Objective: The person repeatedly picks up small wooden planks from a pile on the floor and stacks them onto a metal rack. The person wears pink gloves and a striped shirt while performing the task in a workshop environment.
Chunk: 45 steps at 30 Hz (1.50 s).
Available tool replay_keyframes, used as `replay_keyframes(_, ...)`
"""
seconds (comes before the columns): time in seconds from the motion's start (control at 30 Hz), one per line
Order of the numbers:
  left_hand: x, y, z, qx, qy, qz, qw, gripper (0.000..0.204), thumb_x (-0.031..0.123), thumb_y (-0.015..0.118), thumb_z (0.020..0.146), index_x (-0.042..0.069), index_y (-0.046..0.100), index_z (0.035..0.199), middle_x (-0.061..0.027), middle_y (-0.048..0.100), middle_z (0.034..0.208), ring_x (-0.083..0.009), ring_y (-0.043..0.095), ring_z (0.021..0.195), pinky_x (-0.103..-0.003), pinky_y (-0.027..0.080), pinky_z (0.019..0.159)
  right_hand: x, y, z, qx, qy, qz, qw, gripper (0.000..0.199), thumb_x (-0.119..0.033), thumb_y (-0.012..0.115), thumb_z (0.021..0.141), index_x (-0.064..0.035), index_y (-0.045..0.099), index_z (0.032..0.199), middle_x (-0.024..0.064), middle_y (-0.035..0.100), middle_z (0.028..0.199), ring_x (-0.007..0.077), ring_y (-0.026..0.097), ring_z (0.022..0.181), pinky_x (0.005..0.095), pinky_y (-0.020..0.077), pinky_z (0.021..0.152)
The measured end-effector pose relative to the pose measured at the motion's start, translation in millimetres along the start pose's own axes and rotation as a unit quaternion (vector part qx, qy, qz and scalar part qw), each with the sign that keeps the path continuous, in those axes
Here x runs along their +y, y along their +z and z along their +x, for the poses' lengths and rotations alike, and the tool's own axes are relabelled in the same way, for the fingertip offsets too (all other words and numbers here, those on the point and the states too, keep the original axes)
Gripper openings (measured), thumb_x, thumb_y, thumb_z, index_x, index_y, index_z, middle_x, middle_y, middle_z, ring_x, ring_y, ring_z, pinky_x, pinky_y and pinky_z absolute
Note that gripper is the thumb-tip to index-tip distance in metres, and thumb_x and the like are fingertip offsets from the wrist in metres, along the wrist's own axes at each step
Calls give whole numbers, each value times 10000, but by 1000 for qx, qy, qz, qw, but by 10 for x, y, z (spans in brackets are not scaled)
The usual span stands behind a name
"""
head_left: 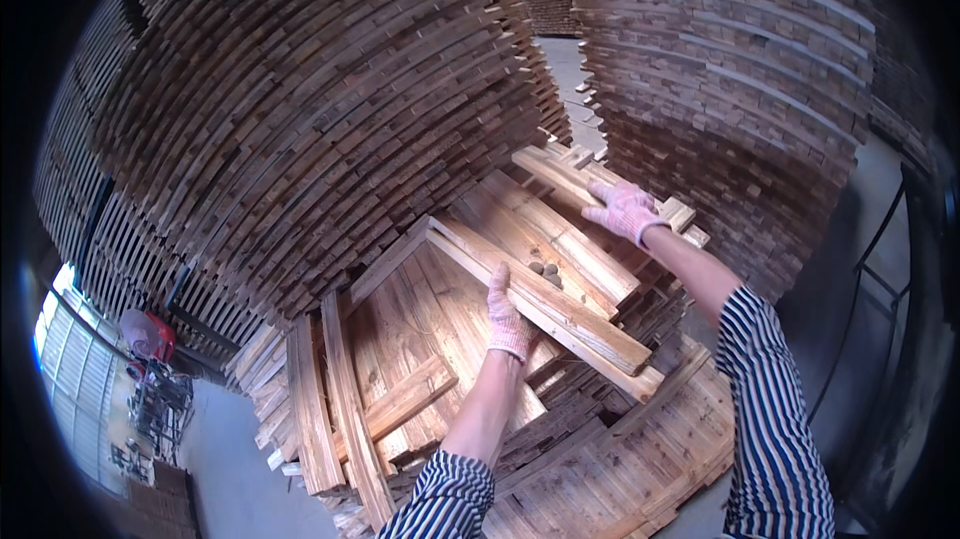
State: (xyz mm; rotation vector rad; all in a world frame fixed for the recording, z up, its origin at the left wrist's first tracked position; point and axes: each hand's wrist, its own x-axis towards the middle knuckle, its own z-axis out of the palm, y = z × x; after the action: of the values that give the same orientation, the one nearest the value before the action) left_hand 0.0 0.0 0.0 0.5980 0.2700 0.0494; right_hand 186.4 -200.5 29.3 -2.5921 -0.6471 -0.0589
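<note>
The left hand [508, 319], fingers hidden, is apparently steadying a plank [575, 316] by holding it; the right hand [625, 211] is resting spread on another board [552, 173].

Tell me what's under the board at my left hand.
A second board peeks out along the near edge of the board at your left hand, apparently underneath. Wide planks show to its left. Whatever lies directly beneath its middle is covered, so I can't tell.

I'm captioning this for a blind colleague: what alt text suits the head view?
A person's gloved left hand touches a long wooden board; their gloved right hand touches other boards farther off, to the right. Tall timber stacks rise behind.
</note>
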Motion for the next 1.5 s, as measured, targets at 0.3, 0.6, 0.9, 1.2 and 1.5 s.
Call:
replay_keyframes(0.3, -84, 107, 150, 7, 3, 7, 1000, 676, 543, 671, 880, -31, 563, 1219, -241, 640, 1160, -369, 637, 1037, -502, 523, 970, -317, 257, 625, -178, 64, -92, 978, 670, -635, 443, 973, -41, 658, 1198, 262, 651, 1144, 320, 678, 1028, 503, 553, 840)
replay_keyframes(0.6, -66, 178, 94, 31, 2, -2, 1000, 943, 711, 636, 796, 47, 450, 1440, -206, 547, 1381, -408, 530, 1247, -555, 409, 1100, -971, 170, -762, -153, -58, 171, 972, 962, -742, 533, 816, -175, 353, 1572, 285, 585, 1283, 328, 663, 986, 428, 542, 773)
replay_keyframes(0.9, 10, -39, 137, 12, 35, -32, 999, 831, 553, 689, 869, 40, 367, 1439, -201, 526, 1399, -416, 561, 1239, -562, 479, 1046, 245, -15, 236, -6, 28, -33, 999, 578, -563, 587, 881, -310, 580, 1401, 235, 595, 1217, 392, 571, 1195, 498, 475, 984)
replay_keyframes(1.2, 110, -169, 169, 34, 56, -25, 998, 794, 617, 632, 887, 26, 453, 1387, -216, 536, 1392, -392, 535, 1281, -544, 474, 1065, -718, -87, 108, -155, 2, -77, 985, 636, -574, 490, 966, -89, 567, 1370, 235, 631, 1182, 371, 632, 1094, 479, 495, 949)
replay_keyframes(1.5, -223, 82, 318, 75, 138, 77, 985, 936, 833, 379, 893, 84, 455, 1449, -171, 522, 1446, -351, 535, 1287, -511, 426, 1115, -848, -177, -1042, -247, -72, 92, 962, 859, -568, 615, 828, -163, 385, 1549, 234, 641, 1075, 340, 659, 991, 420, 547, 829)
